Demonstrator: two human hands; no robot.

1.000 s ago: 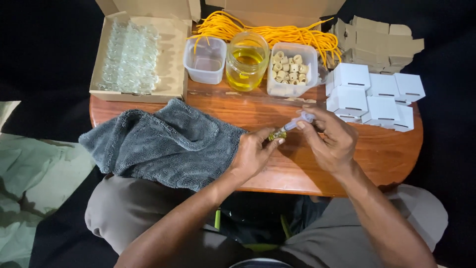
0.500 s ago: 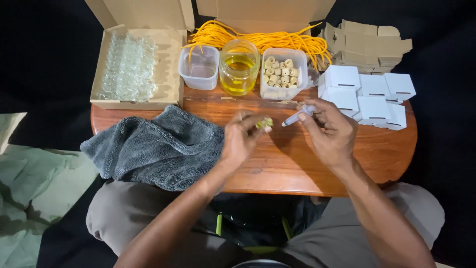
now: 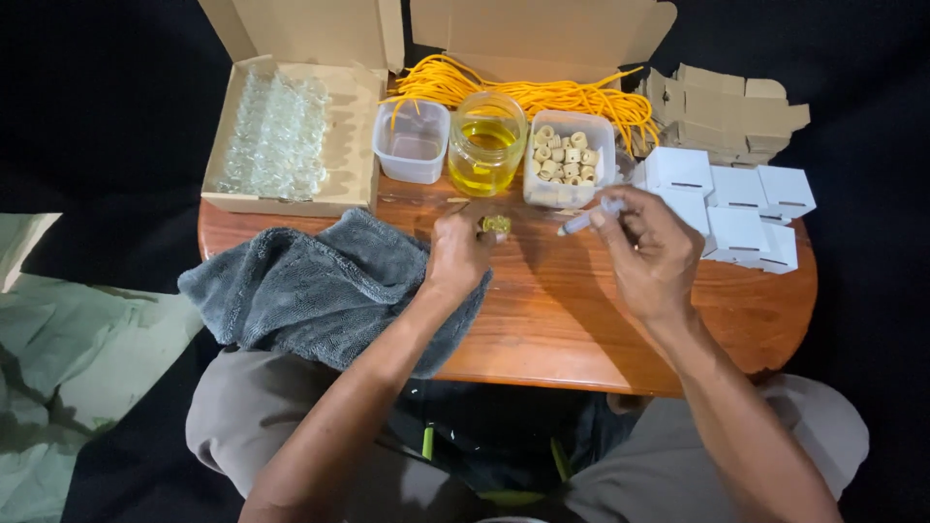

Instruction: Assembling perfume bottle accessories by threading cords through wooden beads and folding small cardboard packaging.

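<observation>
Hands over counter [image 3: 581, 329] middle, apart. Left hand [image 3: 455, 257] pinches small yellowish vial [image 3: 496, 225], just in front of oil jar [image 3: 484, 145]. Right hand [image 3: 654, 247] clamps thin syringe-like applicator [image 3: 581, 221], tip pointing toward vial, not touching. Back edge: clear tub [image 3: 412, 143], jar, tub of cream corks [image 3: 567, 155]. Back-left corner: open brown carton of clear vials [image 3: 276, 136]. Right edge: white cube boxes [image 3: 736, 203], flat brown blanks [image 3: 727, 111] behind. Grey towel [image 3: 310, 286] drapes left front edge.
</observation>
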